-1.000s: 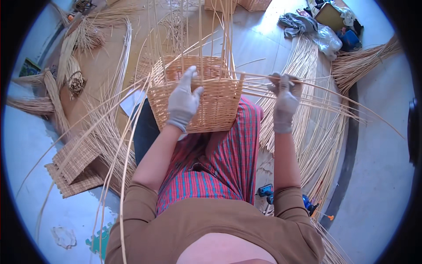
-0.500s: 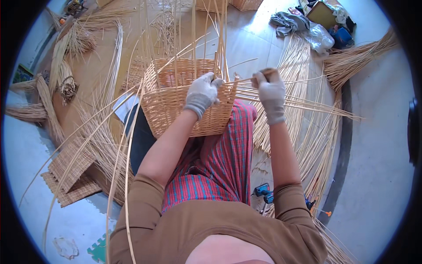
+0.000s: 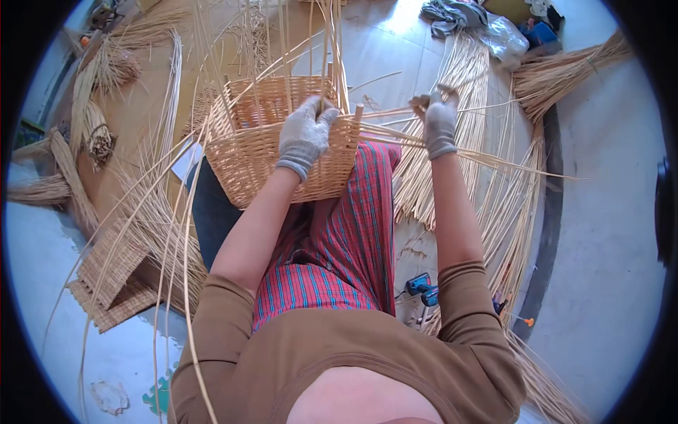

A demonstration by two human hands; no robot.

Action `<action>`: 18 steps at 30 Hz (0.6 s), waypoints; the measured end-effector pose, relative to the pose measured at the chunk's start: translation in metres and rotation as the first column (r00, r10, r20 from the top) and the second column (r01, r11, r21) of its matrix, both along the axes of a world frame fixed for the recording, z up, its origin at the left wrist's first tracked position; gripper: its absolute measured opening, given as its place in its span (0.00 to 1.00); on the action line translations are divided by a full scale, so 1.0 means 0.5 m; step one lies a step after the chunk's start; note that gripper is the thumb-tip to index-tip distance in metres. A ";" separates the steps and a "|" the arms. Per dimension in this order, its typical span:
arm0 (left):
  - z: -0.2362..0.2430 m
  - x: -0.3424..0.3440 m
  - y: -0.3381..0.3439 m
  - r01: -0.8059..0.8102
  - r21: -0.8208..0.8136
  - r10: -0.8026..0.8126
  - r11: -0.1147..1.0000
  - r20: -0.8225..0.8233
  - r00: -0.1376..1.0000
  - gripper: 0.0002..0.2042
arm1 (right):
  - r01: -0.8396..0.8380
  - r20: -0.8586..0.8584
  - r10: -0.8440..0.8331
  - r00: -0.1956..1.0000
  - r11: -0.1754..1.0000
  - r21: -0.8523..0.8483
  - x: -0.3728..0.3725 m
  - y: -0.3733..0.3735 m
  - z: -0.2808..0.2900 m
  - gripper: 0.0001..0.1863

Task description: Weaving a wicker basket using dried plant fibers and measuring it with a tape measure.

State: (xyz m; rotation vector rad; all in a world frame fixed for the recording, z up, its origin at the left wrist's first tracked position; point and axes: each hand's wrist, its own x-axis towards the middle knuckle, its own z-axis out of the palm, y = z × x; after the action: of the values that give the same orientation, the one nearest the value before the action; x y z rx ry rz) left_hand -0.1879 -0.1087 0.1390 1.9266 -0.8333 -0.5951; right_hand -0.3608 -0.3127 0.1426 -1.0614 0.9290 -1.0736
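A half-woven wicker basket (image 3: 279,166) with a square-cornered rim sits tilted on my lap, long upright strands rising out of it. My left hand (image 3: 302,138), in a pale knitted glove, is closed over its near rim close to the right corner; the fingertips are partly hidden and slightly blurred. A short wooden stake (image 3: 358,114) sticks up at that corner. Out to the right, my gloved right hand (image 3: 438,124) has curled fingers pinching a thin wicker strand (image 3: 387,114) that runs from the basket's corner. More loose strands (image 3: 494,160) stretch sideways beneath that hand.
Long strands (image 3: 185,268) arch down past my left arm. Wicker bundles (image 3: 99,138) lie at left, near woven panels (image 3: 113,272). A large spread of cane (image 3: 466,85) and a tied bundle (image 3: 565,78) lie at right. A blue power tool (image 3: 422,288) is by my right elbow.
The basket and my left hand sit farther left and higher in the picture, as the whole view has shifted somewhat. My right hand is farther from the basket, and the corner stake shows more plainly.
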 end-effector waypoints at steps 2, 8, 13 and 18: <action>0.040 -0.047 0.019 -0.168 -0.284 0.150 0.944 -0.085 0.985 0.18 | -0.050 0.001 0.050 0.999 0.994 -0.098 -0.007 -0.006 0.011 0.12; 0.015 -0.074 -0.049 0.135 -0.086 -0.135 0.987 0.003 0.991 0.18 | -0.089 0.055 0.089 0.994 0.996 -0.010 -0.003 -0.010 0.025 0.15; -0.057 -0.033 -0.072 0.177 -0.184 -0.194 0.967 -0.080 0.978 0.13 | -0.173 0.102 0.186 0.977 0.977 -0.123 -0.028 0.024 0.054 0.19; -0.056 -0.059 -0.069 0.065 -0.350 -0.095 0.934 -0.070 0.993 0.14 | -0.164 -0.007 0.169 0.986 0.949 -0.268 -0.057 0.121 0.118 0.17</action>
State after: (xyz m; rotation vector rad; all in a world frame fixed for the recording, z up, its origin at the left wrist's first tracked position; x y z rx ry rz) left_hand -0.2174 -0.1433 0.1112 1.5416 -0.8997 -0.5347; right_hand -0.3890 -0.2521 0.2018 -1.3273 0.6786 -1.0839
